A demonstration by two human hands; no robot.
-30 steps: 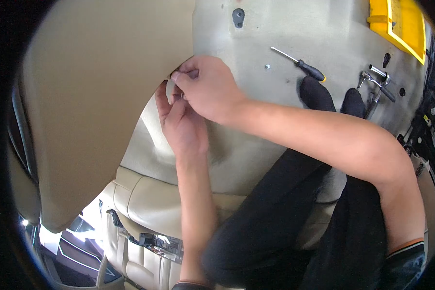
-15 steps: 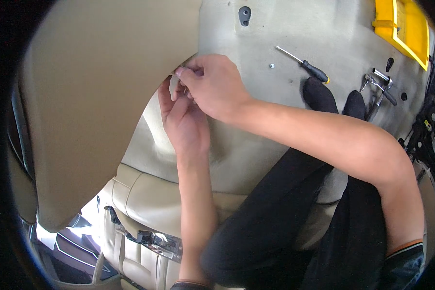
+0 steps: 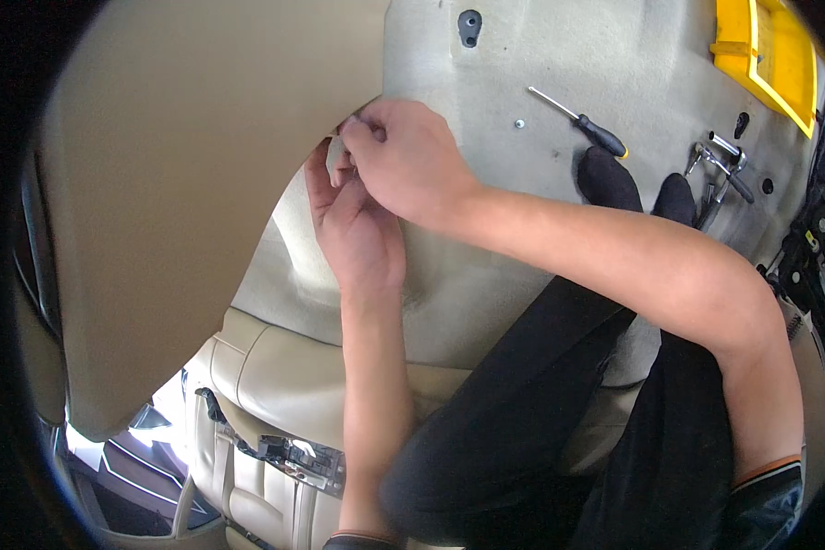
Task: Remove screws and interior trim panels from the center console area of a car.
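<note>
A large beige panel [image 3: 202,165] fills the left side, and both my hands meet at its curved lower-right edge. My right hand [image 3: 412,165] is closed in a pinch against that edge, its thumb and forefinger together. Just below, my left hand [image 3: 362,238] is turned palm up, its fingers curled up at the edge beside a small pale flap [image 3: 336,158]. The right hand partly covers the left fingertips. Whatever lies between the fingers is too small and covered to name.
On the grey carpet [image 3: 522,211] lie a screwdriver [image 3: 577,122], a small round fastener [image 3: 520,124] and a ratchet wrench [image 3: 724,165]. A yellow bin [image 3: 733,50] stands at the far right. My black-clad legs [image 3: 522,403] are folded at the near side. Beige seats [image 3: 284,357] are at the lower left.
The whole view has shifted slightly. Both hands remain at the panel's edge, with only small movements of the fingers.
</note>
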